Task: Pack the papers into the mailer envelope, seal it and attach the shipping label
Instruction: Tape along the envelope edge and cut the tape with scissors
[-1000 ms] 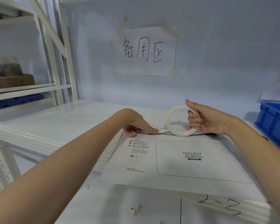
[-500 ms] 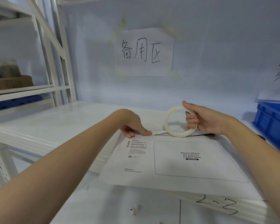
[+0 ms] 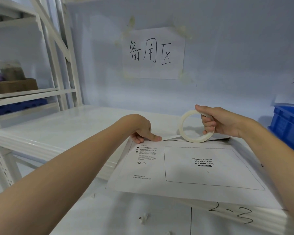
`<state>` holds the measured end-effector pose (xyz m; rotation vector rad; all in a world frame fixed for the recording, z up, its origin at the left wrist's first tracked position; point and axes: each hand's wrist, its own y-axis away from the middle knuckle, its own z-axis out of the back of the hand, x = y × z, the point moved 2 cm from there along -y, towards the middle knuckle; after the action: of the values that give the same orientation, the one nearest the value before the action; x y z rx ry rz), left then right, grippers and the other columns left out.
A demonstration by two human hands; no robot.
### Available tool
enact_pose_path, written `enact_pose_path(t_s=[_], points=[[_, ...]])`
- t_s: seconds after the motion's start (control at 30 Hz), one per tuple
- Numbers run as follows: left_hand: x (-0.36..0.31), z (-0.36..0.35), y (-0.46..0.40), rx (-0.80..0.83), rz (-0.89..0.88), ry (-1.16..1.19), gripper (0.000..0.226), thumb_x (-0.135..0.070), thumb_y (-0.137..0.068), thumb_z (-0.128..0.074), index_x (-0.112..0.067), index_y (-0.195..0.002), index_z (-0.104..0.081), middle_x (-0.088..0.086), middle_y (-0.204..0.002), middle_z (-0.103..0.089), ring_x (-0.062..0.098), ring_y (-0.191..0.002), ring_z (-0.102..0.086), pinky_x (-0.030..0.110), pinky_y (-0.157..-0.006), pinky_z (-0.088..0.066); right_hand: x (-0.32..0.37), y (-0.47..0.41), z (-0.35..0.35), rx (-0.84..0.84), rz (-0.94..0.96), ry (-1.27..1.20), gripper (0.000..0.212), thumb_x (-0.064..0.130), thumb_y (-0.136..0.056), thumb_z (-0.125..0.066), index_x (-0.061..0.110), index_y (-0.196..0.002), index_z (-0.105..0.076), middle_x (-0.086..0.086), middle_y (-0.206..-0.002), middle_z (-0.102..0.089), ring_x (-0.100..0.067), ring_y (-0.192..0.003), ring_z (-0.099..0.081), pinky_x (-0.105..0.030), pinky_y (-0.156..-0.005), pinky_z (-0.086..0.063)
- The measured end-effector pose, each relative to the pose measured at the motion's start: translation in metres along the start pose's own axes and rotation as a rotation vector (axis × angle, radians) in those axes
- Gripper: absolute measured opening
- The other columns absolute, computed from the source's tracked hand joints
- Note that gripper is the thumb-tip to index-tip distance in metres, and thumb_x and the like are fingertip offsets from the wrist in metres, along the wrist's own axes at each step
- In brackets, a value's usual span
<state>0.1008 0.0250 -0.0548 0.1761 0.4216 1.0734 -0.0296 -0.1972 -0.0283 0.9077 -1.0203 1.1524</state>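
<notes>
My right hand still grips the tape roll upright on the mailer envelope's far edge; my left hand, at its 9 o'clock, keeps its thumb pressing the far-left corner. The envelope lies on the tabletop, printed "Please attach sto express waybill here".

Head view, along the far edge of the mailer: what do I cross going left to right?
White metal shelving rack → left hand pressing the white mailer envelope corner → white tape roll → right hand gripping it → blue plastic crate.
</notes>
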Motion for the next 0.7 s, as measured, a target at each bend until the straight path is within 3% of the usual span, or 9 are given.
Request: enact_pose_path(t_s=[0.23, 0.33, 0.53, 0.7], points=[[0.006, 0.002, -0.002, -0.013, -0.022, 0.033, 0.056, -0.064, -0.081, -0.065, -0.012, -0.095, -0.051, 0.000, -0.063, -0.056, 0.014, -0.056, -0.056, 0.020, -0.064, -0.054, 0.003, 0.004, 0.012, -0.043, 0.040, 0.082, 0.048, 0.046, -0.088, -0.064, 0.020, -0.061, -0.034, 0.002, -0.060, -0.023, -0.016, -0.049, -0.022, -0.032, -0.064, -0.039], [0.016, 0.007, -0.002, -0.022, -0.006, 0.045, 0.055, -0.062, -0.081, -0.068, -0.012, -0.096, -0.052, 0.001, -0.065, -0.055, 0.015, -0.058, -0.056, 0.021, -0.064, -0.054, 0.004, 0.005, 0.007, -0.007, 0.052, 0.064, 0.045, 0.045, -0.089, -0.063, 0.018, -0.061, -0.040, 0.003, -0.055, -0.030, -0.015, -0.048, -0.027, -0.033, -0.066, -0.037], [0.048, 0.019, -0.005, -0.001, 0.017, 0.097, 0.049, -0.051, -0.079, -0.076, -0.011, -0.092, -0.052, 0.004, -0.068, -0.047, 0.019, -0.063, -0.046, 0.024, -0.060, -0.046, 0.005, 0.001, -0.019, 0.118, 0.110, 0.029, 0.043, 0.044, -0.094, -0.058, 0.011, -0.066, -0.050, 0.000, -0.055, -0.043, -0.018, -0.051, -0.040, -0.028, -0.061, -0.047], [0.058, 0.020, 0.002, 0.047, -0.016, 0.270, 0.042, -0.050, -0.084, -0.073, -0.013, -0.092, -0.054, 0.001, -0.076, -0.040, 0.016, -0.064, -0.036, 0.024, -0.060, -0.035, -0.001, -0.003, -0.026, 0.186, 0.112, -0.004, 0.048, 0.048, -0.096, -0.051, 0.008, -0.069, -0.057, -0.007, -0.062, -0.055, -0.024, -0.061, -0.059, -0.033, -0.074, -0.051]])
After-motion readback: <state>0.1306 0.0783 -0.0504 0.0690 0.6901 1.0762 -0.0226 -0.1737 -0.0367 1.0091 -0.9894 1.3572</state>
